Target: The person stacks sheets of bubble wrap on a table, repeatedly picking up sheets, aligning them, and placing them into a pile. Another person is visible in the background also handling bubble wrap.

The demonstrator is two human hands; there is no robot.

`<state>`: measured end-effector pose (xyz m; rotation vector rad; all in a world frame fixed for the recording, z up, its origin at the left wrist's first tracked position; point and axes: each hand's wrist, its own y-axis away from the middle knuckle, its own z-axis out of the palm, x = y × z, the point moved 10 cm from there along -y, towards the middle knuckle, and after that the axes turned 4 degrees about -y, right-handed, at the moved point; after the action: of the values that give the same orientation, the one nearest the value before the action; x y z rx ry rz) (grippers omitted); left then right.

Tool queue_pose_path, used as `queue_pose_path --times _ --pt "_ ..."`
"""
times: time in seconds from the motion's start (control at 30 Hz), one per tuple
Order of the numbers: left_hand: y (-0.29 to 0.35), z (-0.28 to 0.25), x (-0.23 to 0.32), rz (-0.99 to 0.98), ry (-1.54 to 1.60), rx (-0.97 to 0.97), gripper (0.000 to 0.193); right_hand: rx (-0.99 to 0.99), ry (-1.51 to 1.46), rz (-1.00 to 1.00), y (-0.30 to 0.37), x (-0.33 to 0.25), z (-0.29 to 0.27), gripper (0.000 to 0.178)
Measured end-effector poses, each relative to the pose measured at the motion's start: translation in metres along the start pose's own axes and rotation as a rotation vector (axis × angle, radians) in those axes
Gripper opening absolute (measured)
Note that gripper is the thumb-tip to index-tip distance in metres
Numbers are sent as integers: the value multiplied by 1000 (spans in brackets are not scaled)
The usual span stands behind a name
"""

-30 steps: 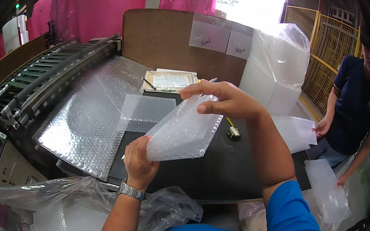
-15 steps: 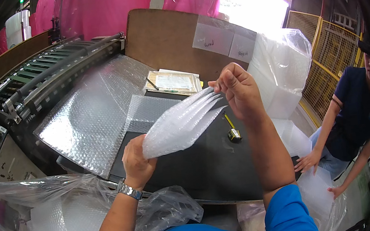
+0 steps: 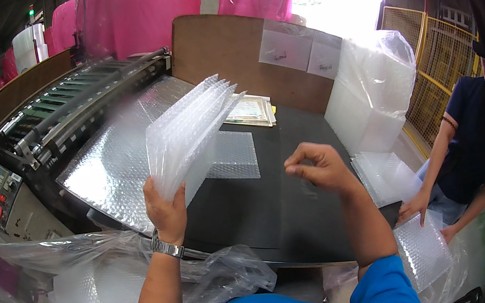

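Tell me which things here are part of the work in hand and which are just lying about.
In hand:
- fanned stack of clear bubble-wrap bags, gripped by the left hand
- right hand, empty above the black table

Lying about:
- flat bubble-wrap bag
- papers
- small dark tool

A packaging workshop: roller-fed machine [image 3: 71, 106], bubble-wrap sheeting [image 3: 115, 162], pink film rolls [image 3: 138, 12].
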<state>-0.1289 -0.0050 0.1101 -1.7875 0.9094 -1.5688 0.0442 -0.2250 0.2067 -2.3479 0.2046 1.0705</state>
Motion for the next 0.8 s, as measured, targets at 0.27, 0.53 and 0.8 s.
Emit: queue_pose_path --times 0.27,0.53,0.8 --pt "-1 -9 3 69 -78 46 56 -480 84 113 33 64 66 24" --pt "0 -9 7 133 -73 57 52 -532 78 213 45 97 83 22" --pt "6 -1 9 165 -46 17 51 -27 150 -52 -4 45 5 15"
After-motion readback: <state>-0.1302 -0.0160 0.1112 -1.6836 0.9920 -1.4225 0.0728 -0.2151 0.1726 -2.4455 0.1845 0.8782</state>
